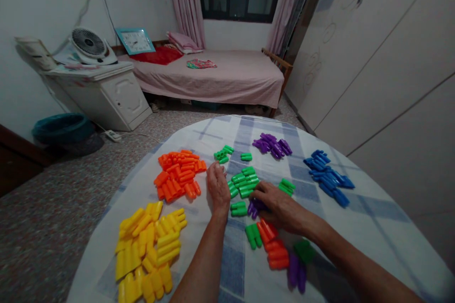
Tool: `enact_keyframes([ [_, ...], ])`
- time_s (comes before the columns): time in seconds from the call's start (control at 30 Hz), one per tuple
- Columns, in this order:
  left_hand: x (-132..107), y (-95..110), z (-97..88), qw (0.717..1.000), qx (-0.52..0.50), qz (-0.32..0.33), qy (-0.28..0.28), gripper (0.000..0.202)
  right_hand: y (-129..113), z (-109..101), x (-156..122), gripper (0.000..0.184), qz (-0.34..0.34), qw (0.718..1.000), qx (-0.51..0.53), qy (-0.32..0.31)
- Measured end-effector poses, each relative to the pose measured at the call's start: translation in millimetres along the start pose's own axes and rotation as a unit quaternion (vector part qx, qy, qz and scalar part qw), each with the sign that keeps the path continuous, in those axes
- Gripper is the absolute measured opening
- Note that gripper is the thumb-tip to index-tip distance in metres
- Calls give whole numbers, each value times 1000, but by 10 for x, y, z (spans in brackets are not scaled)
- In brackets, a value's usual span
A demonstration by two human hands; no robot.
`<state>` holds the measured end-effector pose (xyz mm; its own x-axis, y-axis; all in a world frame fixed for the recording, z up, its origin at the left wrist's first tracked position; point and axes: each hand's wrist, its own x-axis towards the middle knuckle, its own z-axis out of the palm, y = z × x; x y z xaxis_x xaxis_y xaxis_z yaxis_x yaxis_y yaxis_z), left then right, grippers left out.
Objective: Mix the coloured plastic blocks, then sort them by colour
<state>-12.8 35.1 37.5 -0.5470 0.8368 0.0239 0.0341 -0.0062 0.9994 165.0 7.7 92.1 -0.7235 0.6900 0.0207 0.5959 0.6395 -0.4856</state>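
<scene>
My left hand (217,187) rests on its edge on the tablecloth, fingers stretched out, between the orange pile and the green pieces. It holds nothing that I can see. A cluster of green plastic tube-shaped blocks (243,181) lies just right of it. My right hand (279,206) reaches over from the right, its fingers curled down at the cluster's near right side. A purple block (256,208) shows partly beneath that hand; whether the fingers grip it is hidden. Nearer me lie red-orange blocks (275,248), a green block (253,236) and another purple block (296,272).
Sorted piles surround the hands on the round table (199,251): orange blocks (179,173), yellow blocks (145,251), purple blocks (272,145) and blue blocks (327,175). Small green groups (223,154) lie farther back. Beyond stand a bed (241,75) and a cabinet with a fan (88,42).
</scene>
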Motion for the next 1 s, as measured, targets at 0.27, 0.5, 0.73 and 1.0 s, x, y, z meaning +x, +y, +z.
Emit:
enact_keyframes([
  [0.27, 18, -39, 4, 1000, 8, 17, -1, 37, 94, -39, -56, 35, 7, 999, 24, 20],
  [0.5, 9, -13, 1, 1000, 12, 20, -7, 37, 766, -393, 280, 36, 76, 973, -103, 192],
  [0.73, 15, -14, 16, 999, -6, 31, 3, 33, 1130, -272, 592, 38, 149, 944, -214, 204],
  [1.0, 13, -25, 2, 999, 16, 33, -5, 36, 919, -381, 219, 46, 151, 925, -194, 291],
])
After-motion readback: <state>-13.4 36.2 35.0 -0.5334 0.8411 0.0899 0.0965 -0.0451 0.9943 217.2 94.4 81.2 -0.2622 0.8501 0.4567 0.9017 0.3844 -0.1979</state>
